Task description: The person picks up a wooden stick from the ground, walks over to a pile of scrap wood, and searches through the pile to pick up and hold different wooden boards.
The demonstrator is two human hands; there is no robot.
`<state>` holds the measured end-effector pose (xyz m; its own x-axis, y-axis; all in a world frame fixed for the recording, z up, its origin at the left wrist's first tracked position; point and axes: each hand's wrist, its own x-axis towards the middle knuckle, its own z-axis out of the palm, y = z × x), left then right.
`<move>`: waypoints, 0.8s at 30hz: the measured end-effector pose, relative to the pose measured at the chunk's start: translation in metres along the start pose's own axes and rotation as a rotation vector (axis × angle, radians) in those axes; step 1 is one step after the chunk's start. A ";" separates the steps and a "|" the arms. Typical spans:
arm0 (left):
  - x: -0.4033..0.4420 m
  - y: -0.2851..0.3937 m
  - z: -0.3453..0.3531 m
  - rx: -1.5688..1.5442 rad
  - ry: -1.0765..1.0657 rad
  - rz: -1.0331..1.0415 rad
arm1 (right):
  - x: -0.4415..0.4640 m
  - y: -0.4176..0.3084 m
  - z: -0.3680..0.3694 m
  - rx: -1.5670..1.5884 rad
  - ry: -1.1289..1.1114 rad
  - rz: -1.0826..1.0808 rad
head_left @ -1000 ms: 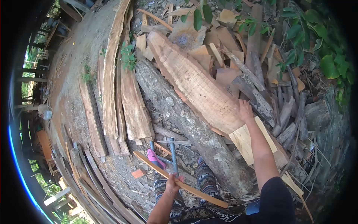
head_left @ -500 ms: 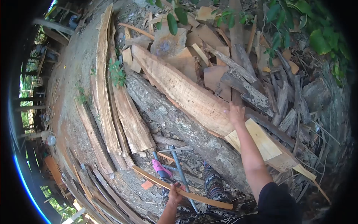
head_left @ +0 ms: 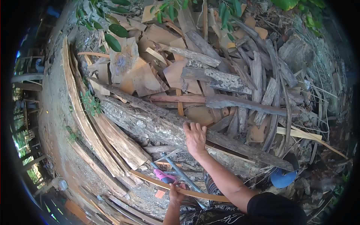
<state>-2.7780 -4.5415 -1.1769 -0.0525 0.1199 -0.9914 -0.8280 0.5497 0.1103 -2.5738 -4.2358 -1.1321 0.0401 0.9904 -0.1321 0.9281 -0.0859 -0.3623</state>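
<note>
Black sleeve (head_left: pixel 276 208), patterned trousers (head_left: pixel 210 183)

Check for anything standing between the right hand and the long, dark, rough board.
Nothing visible: the right hand touches the board directly. The thin strip in the left hand lies nearer the body.

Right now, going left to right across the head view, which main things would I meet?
Long pale rough-edged wooden plank, small flat orange-red piece, bare left hand, bare right hand, blue curved object.
</note>
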 end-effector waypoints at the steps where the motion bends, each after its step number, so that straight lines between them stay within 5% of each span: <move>1: 0.000 0.002 0.000 0.016 0.015 -0.008 | -0.007 -0.003 0.003 0.005 -0.012 0.020; 16: 0.012 0.014 0.012 0.176 -0.079 0.001 | -0.014 -0.002 0.003 -0.029 -0.033 -0.002; 24: -0.008 0.050 0.163 0.129 -0.184 0.170 | -0.025 -0.007 0.009 -0.079 -0.033 0.001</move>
<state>-2.7281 -4.3798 -1.1524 -0.0724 0.3612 -0.9297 -0.7377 0.6079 0.2936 -2.5850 -4.2605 -1.1347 0.0298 0.9862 -0.1629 0.9544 -0.0765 -0.2884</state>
